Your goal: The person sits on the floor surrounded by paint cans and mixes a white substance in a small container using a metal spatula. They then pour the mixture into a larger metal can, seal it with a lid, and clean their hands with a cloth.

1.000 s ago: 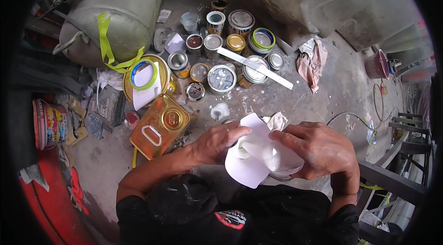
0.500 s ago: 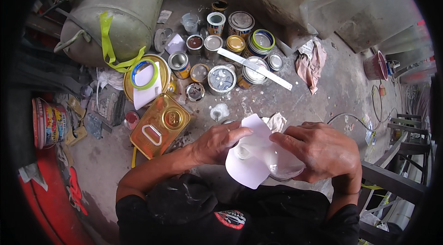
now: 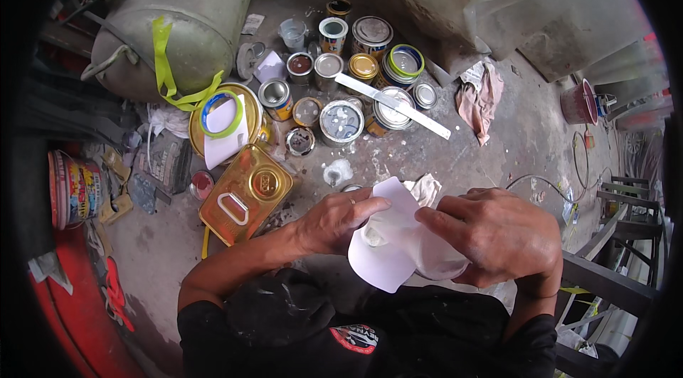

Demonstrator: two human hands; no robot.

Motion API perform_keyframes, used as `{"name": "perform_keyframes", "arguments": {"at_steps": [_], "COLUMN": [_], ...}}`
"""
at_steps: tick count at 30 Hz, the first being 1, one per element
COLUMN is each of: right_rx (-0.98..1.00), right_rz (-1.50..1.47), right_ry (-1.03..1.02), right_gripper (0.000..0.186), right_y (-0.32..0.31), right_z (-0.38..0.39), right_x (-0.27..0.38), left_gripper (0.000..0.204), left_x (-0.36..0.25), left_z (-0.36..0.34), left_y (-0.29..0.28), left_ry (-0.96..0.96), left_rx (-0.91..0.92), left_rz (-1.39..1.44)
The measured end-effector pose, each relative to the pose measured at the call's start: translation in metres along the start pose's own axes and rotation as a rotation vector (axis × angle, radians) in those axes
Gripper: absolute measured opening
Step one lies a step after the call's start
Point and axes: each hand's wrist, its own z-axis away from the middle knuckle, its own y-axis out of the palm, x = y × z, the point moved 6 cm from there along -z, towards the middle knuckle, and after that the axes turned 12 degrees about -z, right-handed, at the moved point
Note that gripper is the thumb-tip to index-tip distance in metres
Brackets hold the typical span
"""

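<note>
My left hand [image 3: 333, 223] pinches a white paper paint strainer [image 3: 390, 268] by its upper left edge, thumb lying on top. The strainer is opened out, with a pale mesh patch near its left side. Over its right side, my right hand [image 3: 501, 236] is closed, its thumb and forefinger near the paper. A clear, whitish plastic cup [image 3: 442, 263] lies under the right fingers against the strainer. The hand hides much of the cup, so I cannot tell how much it holds. Behind the strainer, a crumpled white rag [image 3: 425, 188] rests on the floor.
Several paint cans [image 3: 341, 122] stand ahead, a metal ruler [image 3: 391, 105] lying across them. A gold rectangular tin [image 3: 245, 193] sits to the left, near a round gold can [image 3: 199, 125] with tape rolls [image 3: 222, 113]. A grey tank [image 3: 178, 29] is beyond. Dark metal bars [image 3: 605, 278] flank my right.
My right hand has shifted slightly right, and the clear cup under it has tilted a little. The left hand and the strainer are almost unmoved.
</note>
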Motion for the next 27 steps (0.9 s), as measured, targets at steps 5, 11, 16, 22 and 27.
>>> {"name": "perform_keyframes", "arguments": {"at_steps": [5, 11, 16, 22, 27], "right_rx": [0.041, 0.054, 0.062, 0.082, 0.117], "right_rz": [0.026, 0.034, 0.046, 0.043, 0.056], "right_ry": [0.011, -0.007, -0.008, -0.014, 0.012], "right_gripper": [0.062, 0.060, 0.059, 0.056, 0.053], "right_y": [-0.002, -0.001, 0.000, -0.001, -0.003], "right_z": [-0.002, -0.006, -0.008, -0.013, -0.016], "right_x": [0.003, 0.004, 0.005, 0.006, 0.009], "left_gripper": [0.083, 0.085, 0.084, 0.080, 0.079], "left_x": [0.000, 0.001, 0.001, 0.001, 0.001], "left_z": [-0.002, 0.001, 0.002, 0.004, 0.004], "left_y": [0.000, 0.002, 0.002, 0.003, 0.003], "left_ry": [0.019, 0.002, -0.001, -0.036, -0.008], "left_rx": [-0.016, -0.003, 0.001, 0.024, 0.011], "left_rz": [-0.019, -0.010, 0.001, -0.002, -0.045]}}
